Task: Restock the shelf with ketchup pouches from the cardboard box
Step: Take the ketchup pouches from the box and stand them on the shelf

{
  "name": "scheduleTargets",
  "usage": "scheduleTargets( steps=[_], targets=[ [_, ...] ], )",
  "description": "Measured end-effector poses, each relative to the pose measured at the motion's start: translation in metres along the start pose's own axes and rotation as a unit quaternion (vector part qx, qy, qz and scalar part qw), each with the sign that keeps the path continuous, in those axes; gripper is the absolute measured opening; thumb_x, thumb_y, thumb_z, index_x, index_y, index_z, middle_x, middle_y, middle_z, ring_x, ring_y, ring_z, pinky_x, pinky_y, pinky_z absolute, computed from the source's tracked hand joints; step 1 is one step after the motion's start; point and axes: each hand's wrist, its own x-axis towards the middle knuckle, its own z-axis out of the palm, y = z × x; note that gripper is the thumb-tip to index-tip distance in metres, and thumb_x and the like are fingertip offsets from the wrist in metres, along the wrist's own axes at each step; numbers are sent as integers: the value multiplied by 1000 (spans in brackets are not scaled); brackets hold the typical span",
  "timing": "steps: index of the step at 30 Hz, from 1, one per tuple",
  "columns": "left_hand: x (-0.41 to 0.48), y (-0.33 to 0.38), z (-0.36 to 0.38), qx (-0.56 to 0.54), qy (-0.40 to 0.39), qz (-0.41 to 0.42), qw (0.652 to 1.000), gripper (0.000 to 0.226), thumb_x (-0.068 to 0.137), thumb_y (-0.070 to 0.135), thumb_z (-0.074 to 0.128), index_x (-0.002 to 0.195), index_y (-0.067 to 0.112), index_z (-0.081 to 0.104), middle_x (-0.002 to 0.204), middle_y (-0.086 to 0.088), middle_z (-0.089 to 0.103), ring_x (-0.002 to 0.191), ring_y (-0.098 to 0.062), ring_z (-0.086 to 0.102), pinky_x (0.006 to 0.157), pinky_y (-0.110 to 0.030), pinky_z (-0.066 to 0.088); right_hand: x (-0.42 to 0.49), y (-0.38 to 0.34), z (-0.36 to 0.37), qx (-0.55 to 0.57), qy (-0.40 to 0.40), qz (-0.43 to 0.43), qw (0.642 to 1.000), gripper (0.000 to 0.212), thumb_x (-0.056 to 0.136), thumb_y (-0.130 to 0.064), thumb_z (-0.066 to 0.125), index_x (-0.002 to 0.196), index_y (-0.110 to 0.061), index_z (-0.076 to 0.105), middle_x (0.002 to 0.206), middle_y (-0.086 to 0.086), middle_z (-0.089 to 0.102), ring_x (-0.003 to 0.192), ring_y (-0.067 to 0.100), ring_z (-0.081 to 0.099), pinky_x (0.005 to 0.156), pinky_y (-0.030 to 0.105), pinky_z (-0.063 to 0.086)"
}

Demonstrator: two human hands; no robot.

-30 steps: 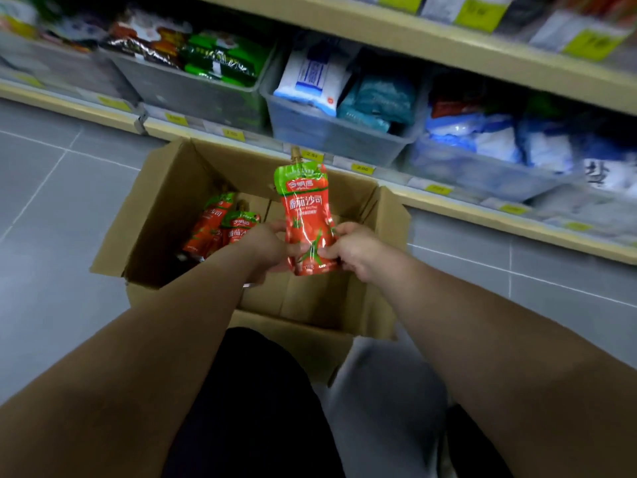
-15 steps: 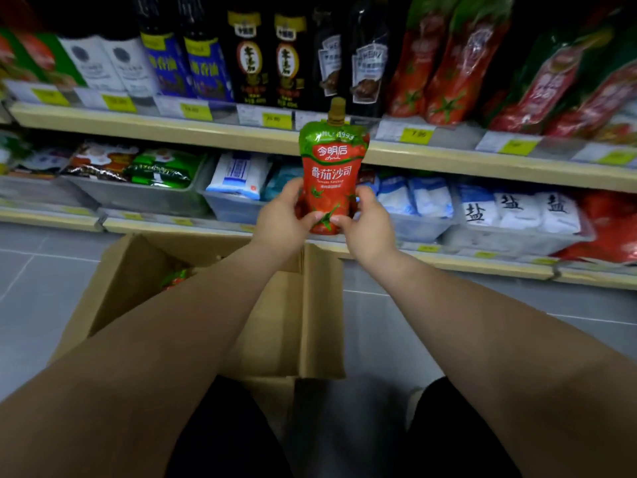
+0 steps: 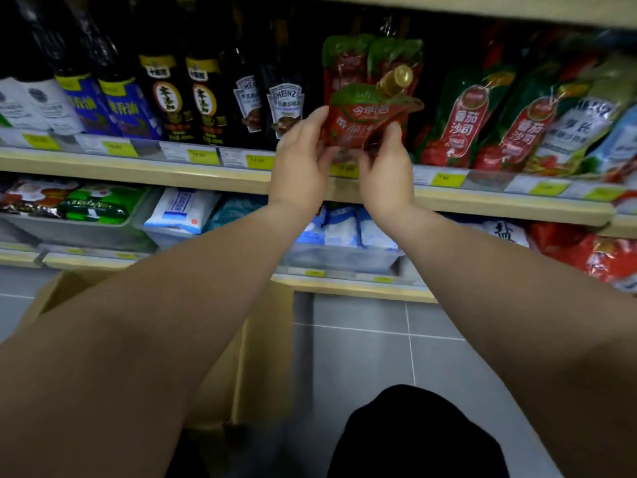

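At the shelf (image 3: 179, 172) edge, toward 12 o'clock from me, I have the ketchup pouch (image 3: 367, 115) raised in both hands, tilted with its gold cap (image 3: 396, 79) leaning toward 1 o'clock. My left hand (image 3: 303, 160) has its fingers clamped on the pouch's left edge, thumb up along the side; my right hand (image 3: 386, 167) has its fingers pinched on the lower right corner. The pouch hangs just in front of two standing ketchup pouches (image 3: 372, 60) of the same red and green kind, at the front of the shelf; whether it touches them I cannot tell through the blur. At 9 o'clock of the pouch stand dark Heinz sauce bottles (image 3: 284, 105) and soy sauce bottles (image 3: 172, 98); at 3 o'clock lean taller tomato sauce packs (image 3: 465, 122). Yellow price tags (image 3: 203, 157) run along the shelf lip. Below, the lower shelf holds a grey bin of white and blue bags (image 3: 341, 232). The cardboard box (image 3: 265, 346) sits on the tiled floor (image 3: 362, 357) at 6 o'clock, mostly hidden under my left forearm
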Motion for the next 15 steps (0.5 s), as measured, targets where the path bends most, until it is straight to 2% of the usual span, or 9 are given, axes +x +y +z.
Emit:
scheduleTargets(
  steps=[3, 9, 15],
  targets=[
    [20, 11, 17, 10, 7, 5, 1000, 45, 91, 13, 53, 135, 13, 44, 123, -7, 57, 115, -23, 51, 97, -35, 42, 21, 5, -10, 5, -3, 4, 1000, 23, 90, -19, 52, 109, -12, 41, 104, 7, 64, 93, 25, 62, 81, 43, 50],
    [40, 8, 41, 101, 18, -4, 995, 45, 90, 19, 54, 134, 18, 45, 123, -6, 55, 114, -25, 48, 95, -35, 40, 44, 26, -13, -25, -20, -1, 999, 23, 93, -20, 48, 111, -6, 42, 98, 10, 64, 87, 28, 62, 74, 37, 48],
    [39, -1, 63, 84, 14, -100, 991, 44, 88, 17, 59, 131, 15, 48, 117, -8, 54, 98, -23, 58, 83, -31, 46, 60, 48, -6, -112, -58, 5, 992, 25, 92, -29, 51, 106, -9, 47, 98, 11, 65, 87, 32, 62, 75, 40, 49]
  ],
)
